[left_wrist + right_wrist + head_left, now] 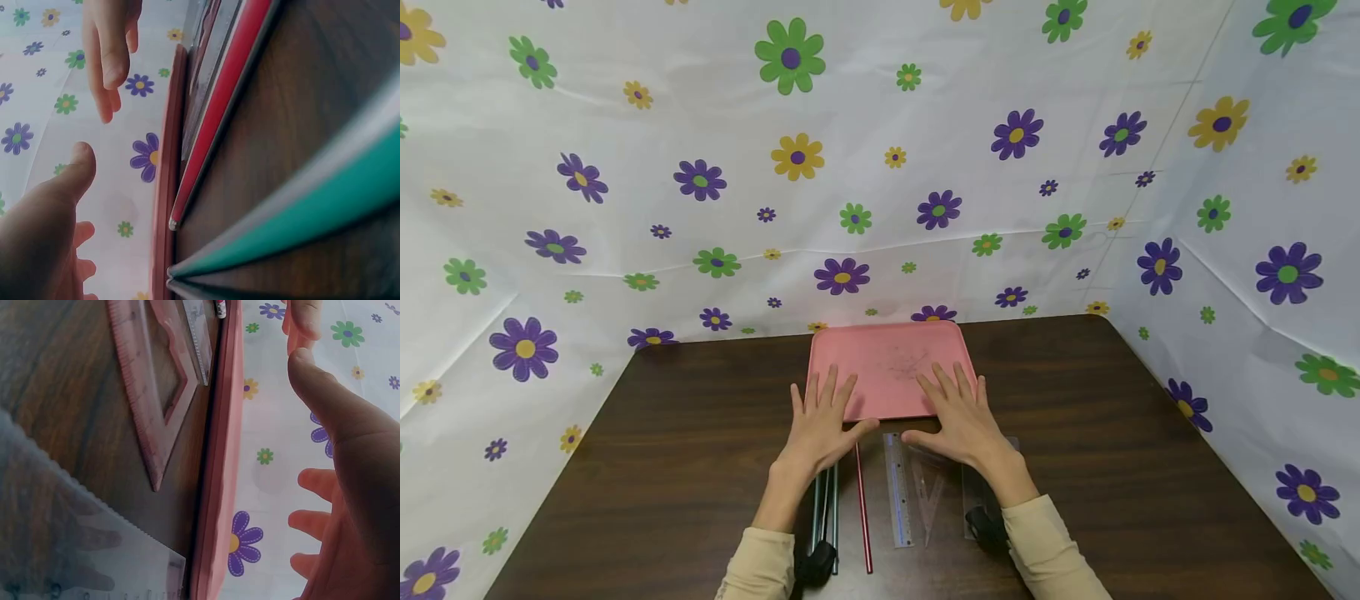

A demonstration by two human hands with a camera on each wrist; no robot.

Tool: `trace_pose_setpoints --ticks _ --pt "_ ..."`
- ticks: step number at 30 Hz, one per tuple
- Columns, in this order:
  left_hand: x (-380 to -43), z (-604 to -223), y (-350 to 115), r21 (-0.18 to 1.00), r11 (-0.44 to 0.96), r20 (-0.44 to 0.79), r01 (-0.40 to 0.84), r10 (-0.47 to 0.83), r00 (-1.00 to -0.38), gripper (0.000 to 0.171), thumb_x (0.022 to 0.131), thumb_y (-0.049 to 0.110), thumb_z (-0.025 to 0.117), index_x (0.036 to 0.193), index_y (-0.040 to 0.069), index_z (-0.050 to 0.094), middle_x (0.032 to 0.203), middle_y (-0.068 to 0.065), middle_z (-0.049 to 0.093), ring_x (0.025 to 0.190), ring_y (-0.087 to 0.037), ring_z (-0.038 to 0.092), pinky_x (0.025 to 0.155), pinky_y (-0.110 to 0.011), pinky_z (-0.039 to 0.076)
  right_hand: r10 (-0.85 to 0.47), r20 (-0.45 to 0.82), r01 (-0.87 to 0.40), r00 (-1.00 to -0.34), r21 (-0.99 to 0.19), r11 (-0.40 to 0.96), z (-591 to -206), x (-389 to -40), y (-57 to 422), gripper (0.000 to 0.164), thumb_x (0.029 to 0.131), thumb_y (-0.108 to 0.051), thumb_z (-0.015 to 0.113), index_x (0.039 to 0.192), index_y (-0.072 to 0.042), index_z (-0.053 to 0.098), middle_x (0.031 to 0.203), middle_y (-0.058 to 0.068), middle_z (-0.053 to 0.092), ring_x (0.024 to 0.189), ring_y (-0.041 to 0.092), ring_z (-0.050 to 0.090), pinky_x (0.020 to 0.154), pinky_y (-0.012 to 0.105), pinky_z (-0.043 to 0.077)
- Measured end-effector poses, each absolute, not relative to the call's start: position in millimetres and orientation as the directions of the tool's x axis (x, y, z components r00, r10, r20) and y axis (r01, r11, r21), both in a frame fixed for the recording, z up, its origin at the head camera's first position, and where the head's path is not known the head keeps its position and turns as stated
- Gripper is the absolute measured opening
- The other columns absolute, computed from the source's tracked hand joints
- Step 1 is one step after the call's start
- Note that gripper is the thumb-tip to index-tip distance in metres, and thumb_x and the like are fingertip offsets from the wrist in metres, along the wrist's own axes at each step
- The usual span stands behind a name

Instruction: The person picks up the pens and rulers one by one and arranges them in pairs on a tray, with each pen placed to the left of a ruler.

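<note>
Both hands hover with spread fingers over the near edge of a pink tray [887, 367], holding nothing. My left hand [820, 429] is above its left part, thumb pointing inward. My right hand [961, 425] mirrors it on the right side. Below the left hand lie slim green rods [836, 521] and a red rod [863, 517], also large in the left wrist view. A clear ruler [898, 492] lies between the hands. Beside it is a clear, pink-tinted set square [140, 387]. Another clear measuring piece [81, 519] is partly hidden under the right forearm.
The dark wooden table [700, 467] carries everything. A white flowered cloth [865, 183] hangs behind and at the sides. A black wrist camera [817, 565] is on the left wrist, another [987, 527] on the right.
</note>
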State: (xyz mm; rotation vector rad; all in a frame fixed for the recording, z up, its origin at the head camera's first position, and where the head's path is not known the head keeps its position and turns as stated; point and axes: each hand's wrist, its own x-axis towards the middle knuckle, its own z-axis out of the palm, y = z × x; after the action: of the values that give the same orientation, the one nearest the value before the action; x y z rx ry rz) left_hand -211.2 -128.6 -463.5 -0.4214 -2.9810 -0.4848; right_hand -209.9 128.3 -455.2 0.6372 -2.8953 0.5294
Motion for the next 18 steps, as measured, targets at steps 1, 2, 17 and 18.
trace_pose_setpoints --ticks 1,2,17,18 --pt "-211.5 -462.4 -129.6 0.303 0.912 0.132 0.278 0.249 -0.959 0.087 0.091 0.07 0.048 0.159 0.021 0.024 0.168 -0.013 0.007 0.154 -0.043 0.004 0.117 -0.069 -0.003 -0.383 0.2 -0.429 -0.902 -0.308 0.849 -455.0 -210.3 128.4 0.098 0.08 -0.068 0.067 0.156 -0.015 0.034 0.165 0.016 0.022 0.151 0.047 0.011 0.112 0.077 0.007" --pt "-212.2 -461.9 -131.2 0.312 0.91 0.13 0.273 0.243 -0.961 0.087 0.092 0.069 0.048 0.159 0.02 0.024 0.168 -0.013 0.007 0.154 -0.043 0.004 0.116 -0.07 -0.004 -0.384 0.203 -0.431 -0.901 -0.31 0.848 -454.6 -210.4 128.4 0.098 0.08 -0.068 0.067 0.156 -0.015 0.034 0.165 0.016 0.022 0.151 0.047 0.011 0.112 0.077 0.007" --pt "-220.2 -458.7 -158.1 0.4 0.9 0.101 0.174 0.145 -0.984 0.084 0.094 0.066 0.047 0.159 0.019 0.024 0.167 -0.017 0.009 0.153 -0.046 0.004 0.115 -0.072 -0.004 -0.381 0.211 -0.433 -0.9 -0.336 0.836 -451.1 -209.6 125.9 0.094 0.082 -0.066 0.067 0.155 -0.016 0.036 0.161 0.015 0.031 0.152 0.043 0.014 0.116 0.072 0.006" --pt "-220.4 -458.9 -159.3 0.407 0.897 0.1 0.17 0.141 -0.985 0.084 0.094 0.065 0.048 0.159 0.019 0.024 0.167 -0.017 0.009 0.153 -0.046 0.003 0.115 -0.071 -0.005 -0.381 0.215 -0.434 -0.899 -0.33 0.838 -450.9 -209.5 125.6 0.093 0.082 -0.066 0.067 0.155 -0.016 0.037 0.161 0.015 0.032 0.152 0.043 0.015 0.116 0.072 0.007"
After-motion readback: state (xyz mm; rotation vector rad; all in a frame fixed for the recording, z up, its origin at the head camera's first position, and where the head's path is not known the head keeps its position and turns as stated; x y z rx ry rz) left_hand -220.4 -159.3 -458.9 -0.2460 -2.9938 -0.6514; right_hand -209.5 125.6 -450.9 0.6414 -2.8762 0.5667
